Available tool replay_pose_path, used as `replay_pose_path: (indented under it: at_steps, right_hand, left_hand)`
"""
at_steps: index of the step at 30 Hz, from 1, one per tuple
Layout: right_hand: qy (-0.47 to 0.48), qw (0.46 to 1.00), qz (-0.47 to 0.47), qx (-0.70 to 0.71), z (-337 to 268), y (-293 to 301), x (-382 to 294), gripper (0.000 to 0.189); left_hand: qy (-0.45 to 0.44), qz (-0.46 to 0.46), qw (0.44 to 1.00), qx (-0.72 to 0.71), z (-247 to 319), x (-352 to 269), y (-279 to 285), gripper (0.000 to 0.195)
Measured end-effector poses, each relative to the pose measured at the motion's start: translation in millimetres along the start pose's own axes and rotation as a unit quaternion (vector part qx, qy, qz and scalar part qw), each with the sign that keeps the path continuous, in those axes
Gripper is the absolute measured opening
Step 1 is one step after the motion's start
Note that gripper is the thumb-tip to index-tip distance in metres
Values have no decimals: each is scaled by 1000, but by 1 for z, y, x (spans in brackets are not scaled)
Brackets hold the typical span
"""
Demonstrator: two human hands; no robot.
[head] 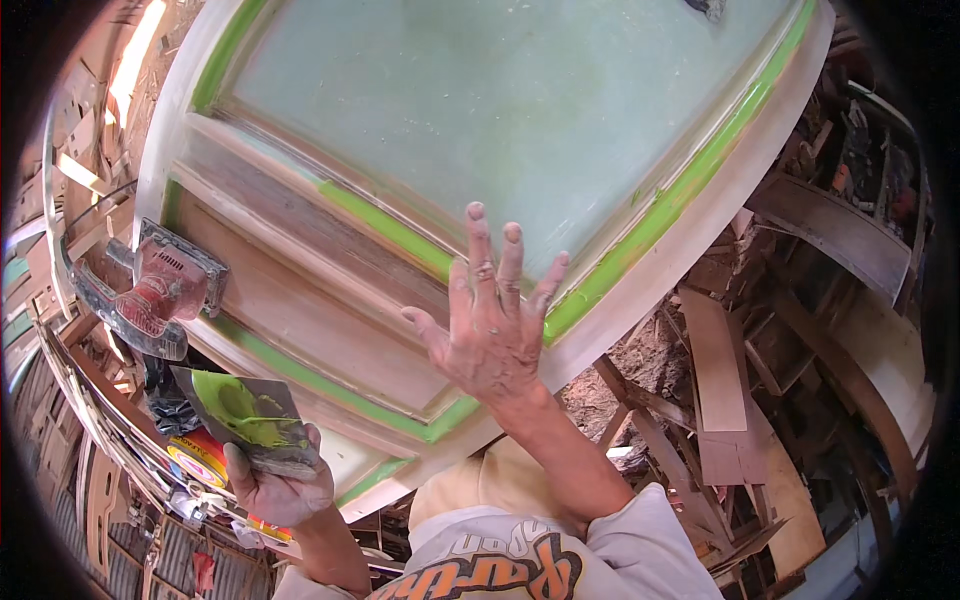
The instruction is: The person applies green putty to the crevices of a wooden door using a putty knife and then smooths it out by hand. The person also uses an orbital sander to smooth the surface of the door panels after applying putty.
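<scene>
My left hand (281, 487) grips a dark flat plate (262, 405) by its lower edge, with bright green putty (236, 405) spread on it. My right hand (495, 330) is over the near corner of a framed wooden panel (300, 292), fingers spread, with no tool visible in it. Strips of green putty (660, 202) line the panel's mouldings on the right, in the middle and along the near side. The large inset (465, 97) is pale blue-green. Whether my right fingertips touch the surface cannot be told.
A dusty red and black power sander (169, 285) rests at the panel's left edge. Below it are a black plastic bag (169, 397) and a yellow and red container (199, 457). Wood offcuts (716, 367) and boards lie to the right. A dark object (709, 7) is at the top.
</scene>
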State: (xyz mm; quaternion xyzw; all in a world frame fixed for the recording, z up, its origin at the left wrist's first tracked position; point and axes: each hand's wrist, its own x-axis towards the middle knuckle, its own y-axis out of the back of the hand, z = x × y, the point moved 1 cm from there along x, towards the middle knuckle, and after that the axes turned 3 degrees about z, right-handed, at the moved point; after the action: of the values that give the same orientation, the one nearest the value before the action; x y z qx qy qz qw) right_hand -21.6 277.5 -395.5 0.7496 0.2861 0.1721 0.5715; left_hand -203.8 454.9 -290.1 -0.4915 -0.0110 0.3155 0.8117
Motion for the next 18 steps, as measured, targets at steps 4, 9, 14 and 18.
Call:
replay_pose_path:
  at_steps: [4, 9, 14, 18]
  right_hand:
    - [3, 1000, -10, 14, 6, 6, -6, 66]
    - [-18, 999, -10, 43, 1, 4, -1, 70]
    - [-57, 990, -8, 130, -27, -3, 29, 84]
    - [-49, 986, 18, 158, -61, -16, 70, 85]
  left_hand:
    - [4, -12, 1000, 0, -1, 1, -3, 57]
    - [-1, 23, 1000, -6, 3, -6, -3, 57]
    - [-11, 18, 1000, -3, 1, -8, -3, 57]
    - [3, 10, 1000, -17, 2, -12, 4, 58]
